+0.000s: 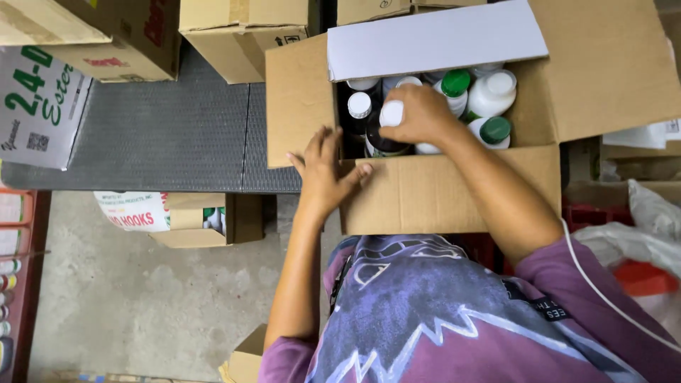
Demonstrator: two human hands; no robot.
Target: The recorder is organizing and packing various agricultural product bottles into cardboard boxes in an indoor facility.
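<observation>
**Open carton of bottles: hand positions and clearances**

The cardboard carton sits open directly in front of the person, its flaps folded outward on the left, right and far sides. A white divider sheet lies across the far flap. The near wall is the lowest edge; access to the interior is from above only, and the bottles fill most of the opening, leaving a dark gap at the left end.

The right hand is inside the carton, its grip closed around a dark bottle with a white cap. The left hand lies flat, fingers spread wide, on the left flap and near-wall corner; it holds nothing.

Count inside the carton: two green-capped bottles, and at least five white-capped bottles; those beneath the hand cannot be counted.

Three further cardboard boxes stand along the top edge on a grey ribbed mat. A smaller open box rests on the concrete floor to the left. White plastic bags crowd the right side.
</observation>
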